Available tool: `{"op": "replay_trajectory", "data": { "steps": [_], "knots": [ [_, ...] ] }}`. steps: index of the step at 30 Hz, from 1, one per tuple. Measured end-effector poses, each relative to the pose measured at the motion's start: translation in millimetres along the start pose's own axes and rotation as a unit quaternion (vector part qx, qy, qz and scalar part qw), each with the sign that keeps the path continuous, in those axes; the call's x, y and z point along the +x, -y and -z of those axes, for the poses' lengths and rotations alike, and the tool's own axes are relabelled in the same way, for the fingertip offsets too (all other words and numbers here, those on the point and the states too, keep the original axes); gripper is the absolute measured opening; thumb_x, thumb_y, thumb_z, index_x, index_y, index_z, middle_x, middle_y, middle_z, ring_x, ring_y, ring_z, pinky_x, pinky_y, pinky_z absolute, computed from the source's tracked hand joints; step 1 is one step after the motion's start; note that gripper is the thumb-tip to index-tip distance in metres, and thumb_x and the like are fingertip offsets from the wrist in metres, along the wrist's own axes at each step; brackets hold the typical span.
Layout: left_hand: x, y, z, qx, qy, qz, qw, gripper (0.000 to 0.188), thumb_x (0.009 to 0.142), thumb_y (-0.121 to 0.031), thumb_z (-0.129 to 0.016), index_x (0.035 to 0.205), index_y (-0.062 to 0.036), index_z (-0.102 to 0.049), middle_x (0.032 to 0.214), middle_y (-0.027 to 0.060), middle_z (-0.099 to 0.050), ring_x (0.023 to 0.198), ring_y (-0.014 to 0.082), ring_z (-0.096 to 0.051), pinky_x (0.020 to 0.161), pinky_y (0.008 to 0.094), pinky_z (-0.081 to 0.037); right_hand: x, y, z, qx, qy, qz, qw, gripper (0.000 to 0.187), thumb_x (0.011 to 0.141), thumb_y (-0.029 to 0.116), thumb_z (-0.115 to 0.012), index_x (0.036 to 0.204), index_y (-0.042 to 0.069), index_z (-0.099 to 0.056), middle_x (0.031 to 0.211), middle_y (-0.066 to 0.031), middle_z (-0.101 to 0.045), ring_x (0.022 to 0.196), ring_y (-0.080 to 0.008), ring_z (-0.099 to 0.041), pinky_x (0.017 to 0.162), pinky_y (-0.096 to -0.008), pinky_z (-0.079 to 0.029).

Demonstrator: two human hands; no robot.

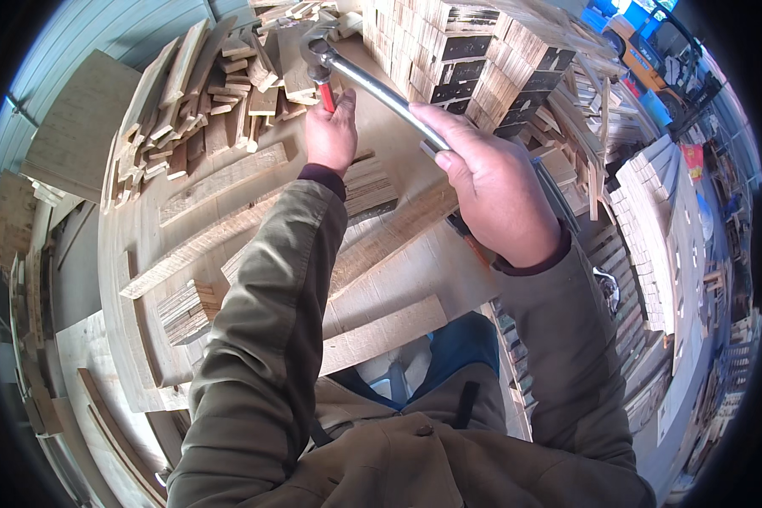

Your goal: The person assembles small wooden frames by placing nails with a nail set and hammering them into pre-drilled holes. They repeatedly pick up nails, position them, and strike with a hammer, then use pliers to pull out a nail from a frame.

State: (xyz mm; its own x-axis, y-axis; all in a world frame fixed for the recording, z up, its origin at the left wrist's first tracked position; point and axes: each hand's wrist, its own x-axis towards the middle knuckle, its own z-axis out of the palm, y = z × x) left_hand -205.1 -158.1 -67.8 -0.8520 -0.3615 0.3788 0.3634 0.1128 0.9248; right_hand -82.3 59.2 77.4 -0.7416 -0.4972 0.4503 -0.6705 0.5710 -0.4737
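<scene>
My right hand [504, 182] is closed round the shaft of a shiny metal hammer [371, 84], which slants up and left across the view. Its dark head lies over the top of a red-handled tool [326, 96]; whether the two touch I cannot tell. My left hand [330, 134] grips this tool upright, fingers wrapped round it, and its lower end is hidden by the hand. Under both hands is a large wooden board [254, 173]. Just below my left hand lies a stack of thin wooden strips [369, 184].
A heap of loose wood pieces [186, 97] covers the far left. Tall stacks of wooden blocks [432, 51] stand at the far side. Several planks [207, 241] and a small bundle of strips [186, 311] lie on the board. An orange forklift [639, 55] stands at the far right.
</scene>
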Motion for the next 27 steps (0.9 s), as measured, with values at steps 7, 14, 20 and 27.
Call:
{"op": "replay_trajectory", "data": {
  "steps": [7, 14, 20, 27],
  "knots": [
    [1, -3, -1, 0.016, 0.006, 0.024, 1.0, 0.045, 0.104, -0.029, -0.065, 0.07, -0.0008, -0.054, 0.058, 0.0004, -0.044, 0.059, 0.0112, -0.038, 0.054, 0.0345, -0.036, 5, 3, 13, 0.039, -0.094, 0.012, 0.995, 0.04, 0.098, 0.001, -0.061, 0.137, 0.008, -0.063, 0.092, -0.0186, -0.071, 0.076, -0.0269, -0.069, 0.069, -0.037, -0.054],
    [-2, -6, -1, 0.023, 0.004, 0.011, 1.0, 0.043, 0.103, -0.029, -0.066, 0.073, 0.0006, -0.058, 0.059, 0.0013, -0.047, 0.06, 0.0107, -0.04, 0.055, 0.0338, -0.038, 7, 24, 44, 0.047, -0.328, 0.011, 0.944, 0.048, 0.105, 0.011, -0.057, 0.152, 0.007, -0.05, 0.1, -0.007, -0.069, 0.079, -0.012, -0.062, 0.072, -0.0243, -0.051],
    [-2, -5, 0, 0.035, 0.009, 0.025, 0.999, 0.042, 0.103, -0.029, -0.066, 0.075, 0.0015, -0.059, 0.06, 0.0024, -0.048, 0.06, 0.0115, -0.042, 0.056, 0.0344, -0.04, 4, -5, -5, 0.009, -0.131, 0.067, 0.989, 0.04, 0.097, 0.003, -0.063, 0.137, 0.005, -0.062, 0.095, -0.0185, -0.07, 0.08, -0.0299, -0.067, 0.072, -0.0373, -0.054],
    [1, 1, -2, 0.042, 0.011, 0.006, 0.999, 0.043, 0.102, -0.031, -0.066, 0.075, 0.0012, -0.058, 0.06, 0.0047, -0.05, 0.059, 0.0142, -0.044, 0.057, 0.0363, -0.041, -8, -16, -15, 0.013, -0.081, 0.033, 0.996, 0.036, 0.095, 0.001, -0.064, 0.131, 0.001, -0.064, 0.102, -0.0228, -0.071, 0.091, -0.0376, -0.071, 0.079, -0.0427, -0.056]
  ]
}}
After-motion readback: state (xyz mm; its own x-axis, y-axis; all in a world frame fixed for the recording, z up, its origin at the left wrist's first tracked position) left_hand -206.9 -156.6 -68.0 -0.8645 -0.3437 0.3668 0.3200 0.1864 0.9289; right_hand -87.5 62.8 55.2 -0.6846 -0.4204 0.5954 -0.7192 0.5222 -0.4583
